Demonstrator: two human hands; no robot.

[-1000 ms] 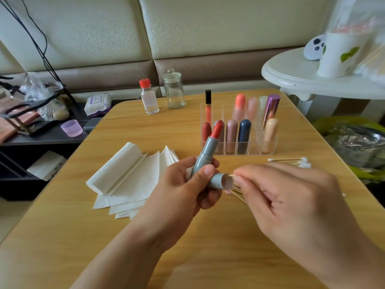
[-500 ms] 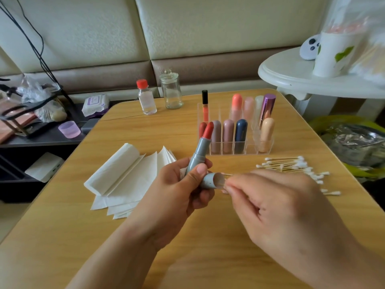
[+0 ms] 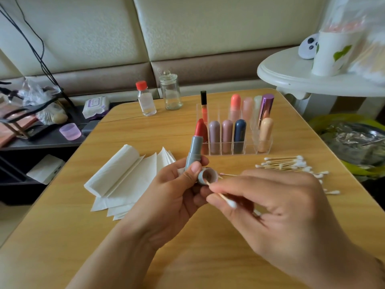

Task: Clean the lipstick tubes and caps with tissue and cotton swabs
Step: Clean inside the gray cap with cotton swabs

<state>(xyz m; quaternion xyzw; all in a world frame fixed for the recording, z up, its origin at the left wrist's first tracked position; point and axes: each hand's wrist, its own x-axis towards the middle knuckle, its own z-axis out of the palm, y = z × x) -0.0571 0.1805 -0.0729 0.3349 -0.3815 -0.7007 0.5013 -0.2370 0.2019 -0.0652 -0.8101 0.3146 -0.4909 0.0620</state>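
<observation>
Head view: left hand (image 3: 166, 197) grips the upright lipstick (image 3: 194, 152) and its cap (image 3: 208, 175), mouth facing right, above the table's (image 3: 62, 226) middle, while right hand (image 3: 277, 207) pinches a cotton swab (image 3: 220, 196) angled into that mouth.

Left hand (image 3: 166, 197) grips lipstick (image 3: 194, 151) and cap (image 3: 207, 176); right hand (image 3: 277, 207) pinches swab (image 3: 224, 199).
</observation>
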